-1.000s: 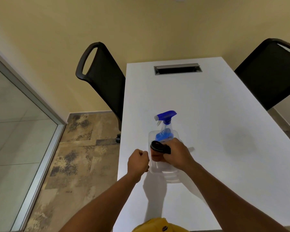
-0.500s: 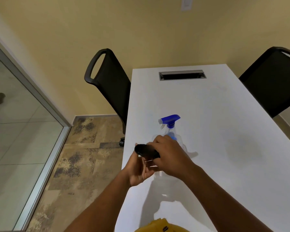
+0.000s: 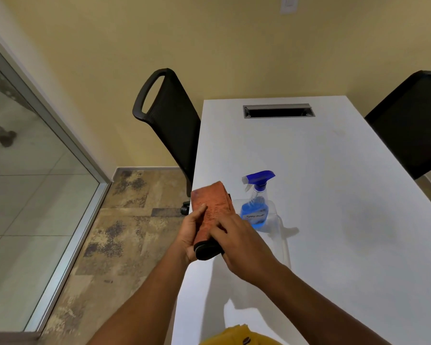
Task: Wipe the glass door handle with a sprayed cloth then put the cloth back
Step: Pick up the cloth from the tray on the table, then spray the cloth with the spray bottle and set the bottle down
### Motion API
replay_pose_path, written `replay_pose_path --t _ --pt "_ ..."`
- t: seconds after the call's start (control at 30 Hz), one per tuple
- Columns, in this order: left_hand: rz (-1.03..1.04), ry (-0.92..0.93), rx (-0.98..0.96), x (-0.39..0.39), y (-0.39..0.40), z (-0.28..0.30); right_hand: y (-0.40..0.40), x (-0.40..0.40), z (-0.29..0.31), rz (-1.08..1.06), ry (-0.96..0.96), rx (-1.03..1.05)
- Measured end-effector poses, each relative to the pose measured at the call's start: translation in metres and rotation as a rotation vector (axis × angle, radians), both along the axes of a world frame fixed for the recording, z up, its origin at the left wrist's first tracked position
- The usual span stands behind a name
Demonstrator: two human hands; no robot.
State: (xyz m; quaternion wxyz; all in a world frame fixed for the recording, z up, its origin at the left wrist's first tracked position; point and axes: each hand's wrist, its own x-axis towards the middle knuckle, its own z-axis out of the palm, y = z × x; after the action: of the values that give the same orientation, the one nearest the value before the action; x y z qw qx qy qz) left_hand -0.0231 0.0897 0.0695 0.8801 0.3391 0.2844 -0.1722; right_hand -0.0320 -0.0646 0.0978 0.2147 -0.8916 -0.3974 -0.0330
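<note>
An orange cloth (image 3: 213, 202) with a black edge is held up over the table's left edge, folded. My left hand (image 3: 190, 229) grips it from the left with the thumb on its face, and my right hand (image 3: 237, 241) holds its lower end from the right. Just behind them a spray bottle (image 3: 256, 207) with a blue trigger and blue liquid stands in a clear plastic container (image 3: 275, 220) on the white table (image 3: 346, 195). The glass panel (image 3: 23, 195) with its metal frame is at the left; no door handle is in view.
A black chair (image 3: 172, 125) stands at the table's left side and another black chair (image 3: 413, 125) at the right. A metal cable slot (image 3: 278, 111) is set in the table's far end. Patterned floor (image 3: 125, 225) lies between table and glass.
The cloth has come out of the clear container and been lifted and turned up. My left hand, a closed fist before, now grips it together with the right.
</note>
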Motion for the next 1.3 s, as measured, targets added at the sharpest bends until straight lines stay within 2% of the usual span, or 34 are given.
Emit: replay_pose_path --t 0.13,0.23,0.3,0.4,0.5,0.73,0.9,1.03,1.17,1.3 --pt "0.024 0.021 -0.010 0.004 0.009 -0.009 -0.002 -0.006 -0.015 0.047 0.039 -0.049" --pt "0.023 -0.001 0.001 0.003 0.014 -0.011 -0.020 -0.001 -0.008 0.069 0.260 0.030" --pt "0.031 0.014 0.016 0.002 0.020 -0.014 -0.036 0.012 -0.005 -0.075 0.386 0.182" --pt "0.065 0.052 0.080 0.003 0.026 -0.015 -0.062 0.048 -0.015 -0.523 0.445 0.457" --pt "0.105 0.045 0.059 0.005 0.027 -0.016 -0.076 0.088 -0.026 -0.685 0.554 0.432" --pt "0.058 0.000 0.056 0.008 0.025 -0.015 -0.052 0.121 -0.030 -0.525 0.766 0.375" --pt "0.017 0.000 0.206 0.011 0.028 -0.015 -0.044 0.125 -0.031 -0.532 0.740 0.441" --pt "0.046 0.012 0.208 0.009 0.030 -0.019 -0.048 0.120 -0.025 -0.485 0.691 0.445" --pt "0.071 -0.013 0.133 0.010 0.031 -0.020 -0.052 0.115 -0.009 -0.470 0.644 0.536" --pt "0.095 -0.059 0.056 0.014 0.028 -0.012 -0.052 0.105 0.013 -0.441 0.723 0.727"
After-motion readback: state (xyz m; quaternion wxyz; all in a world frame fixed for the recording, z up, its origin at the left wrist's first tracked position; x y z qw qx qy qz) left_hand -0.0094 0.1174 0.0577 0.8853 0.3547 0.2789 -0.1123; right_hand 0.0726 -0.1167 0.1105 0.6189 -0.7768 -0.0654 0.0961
